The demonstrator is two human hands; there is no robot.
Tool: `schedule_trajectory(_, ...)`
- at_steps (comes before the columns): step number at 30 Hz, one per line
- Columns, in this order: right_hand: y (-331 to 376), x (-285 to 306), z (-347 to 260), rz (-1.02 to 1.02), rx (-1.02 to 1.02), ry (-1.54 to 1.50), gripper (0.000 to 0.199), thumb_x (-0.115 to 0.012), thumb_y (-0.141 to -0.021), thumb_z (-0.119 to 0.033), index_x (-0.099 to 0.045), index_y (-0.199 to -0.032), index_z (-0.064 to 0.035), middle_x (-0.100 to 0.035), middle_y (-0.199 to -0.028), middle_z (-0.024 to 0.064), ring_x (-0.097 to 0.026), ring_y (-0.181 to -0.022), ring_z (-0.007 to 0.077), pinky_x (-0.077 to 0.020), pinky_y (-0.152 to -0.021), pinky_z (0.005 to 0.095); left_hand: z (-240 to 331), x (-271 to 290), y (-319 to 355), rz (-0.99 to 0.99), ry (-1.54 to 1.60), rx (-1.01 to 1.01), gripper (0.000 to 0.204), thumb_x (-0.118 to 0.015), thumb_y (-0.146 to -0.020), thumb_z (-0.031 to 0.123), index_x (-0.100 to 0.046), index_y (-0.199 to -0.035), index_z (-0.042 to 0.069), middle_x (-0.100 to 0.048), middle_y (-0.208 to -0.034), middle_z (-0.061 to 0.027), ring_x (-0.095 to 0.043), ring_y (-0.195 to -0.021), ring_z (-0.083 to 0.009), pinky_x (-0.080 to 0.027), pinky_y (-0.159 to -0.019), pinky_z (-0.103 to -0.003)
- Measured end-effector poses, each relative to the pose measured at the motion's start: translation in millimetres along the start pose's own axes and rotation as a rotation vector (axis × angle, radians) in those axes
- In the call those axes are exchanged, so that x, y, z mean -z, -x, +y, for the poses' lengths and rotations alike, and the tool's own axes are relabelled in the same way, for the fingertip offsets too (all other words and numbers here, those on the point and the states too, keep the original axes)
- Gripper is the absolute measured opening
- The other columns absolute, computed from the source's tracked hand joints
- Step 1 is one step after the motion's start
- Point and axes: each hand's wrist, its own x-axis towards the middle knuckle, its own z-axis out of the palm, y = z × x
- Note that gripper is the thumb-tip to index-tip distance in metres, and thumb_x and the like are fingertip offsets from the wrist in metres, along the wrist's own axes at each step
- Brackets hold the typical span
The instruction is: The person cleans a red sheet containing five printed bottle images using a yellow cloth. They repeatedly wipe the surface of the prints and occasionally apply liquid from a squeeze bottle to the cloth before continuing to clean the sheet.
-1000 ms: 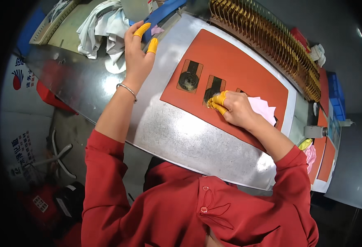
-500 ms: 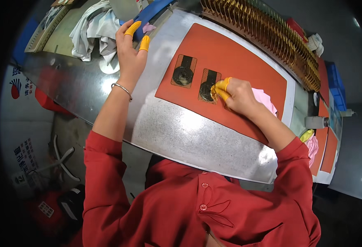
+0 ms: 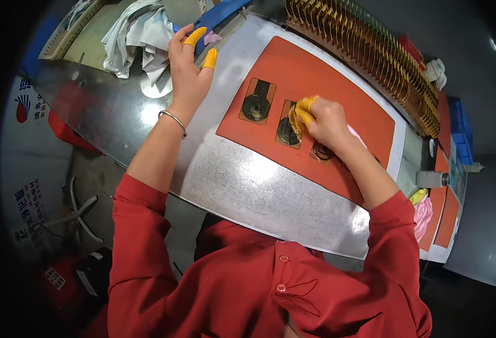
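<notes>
Visibly, the right hand (image 3: 324, 119) had its grip bent inward at the second dark panel (image 3: 287, 133) from the left, lying on the orange mat (image 3: 338, 79) upon the desk (image 3: 242, 180); whether it pinched anything could not be told. The left hand (image 3: 190, 81) was spread, empty.

We have a rectangular brown mesh-patterned panel (image 3: 287, 128) lying flat on an orange mat (image 3: 327, 73), apart from the matching panel (image 3: 257, 102) to its left. A black disc (image 3: 287, 134) fills its lower half, with a dark bar (image 3: 290, 109) above; its upper right is hidden.
</notes>
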Motion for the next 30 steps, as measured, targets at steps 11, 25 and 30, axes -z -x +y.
schedule_trajectory(11, -18.7, -3.7, 8.3, -0.040, -0.058, -0.054, 0.012, -0.060, -0.080, -0.016, -0.066, -0.086, -0.0077, -0.061, -0.075, 0.0119, -0.060, -0.069, 0.0307, -0.0484, -0.062, 0.0402, -6.1, 1.7, 1.4, 0.017, 0.001, -0.031, 0.038, -0.061, -0.080, 0.004, -0.054, -0.117, 0.001, -0.043, -0.128, -0.0126, -0.041, -0.119, -0.0285, -0.035, -0.099, -0.035)
schedule_trajectory(25, -2.8, -7.8, -1.6, -0.003, 0.086, -0.094, 0.012, -0.063, -0.077, -0.016, -0.065, -0.082, -0.0060, -0.060, -0.070, 0.0119, -0.059, -0.065, 0.0303, -0.0479, -0.058, 0.0397, -4.8, 3.3, 0.2, 0.030, -0.017, -0.072, 0.039, -0.064, -0.075, 0.003, -0.054, -0.113, -0.003, -0.040, -0.126, -0.0151, -0.043, -0.112, -0.0303, -0.038, -0.094, -0.036)
schedule_trajectory(30, -10.2, -2.2, 0.7, -0.053, -0.023, -0.037, 0.012, -0.064, -0.076, -0.015, -0.066, -0.085, -0.0073, -0.061, -0.072, 0.0111, -0.060, -0.065, 0.0288, -0.0485, -0.059, 0.0383, -3.2, 2.6, 1.0, 0.024, 0.021, -0.030, 0.038, -0.061, -0.080, 0.005, -0.054, -0.117, 0.001, -0.044, -0.127, -0.0129, -0.042, -0.118, -0.0280, -0.035, -0.099, -0.034)
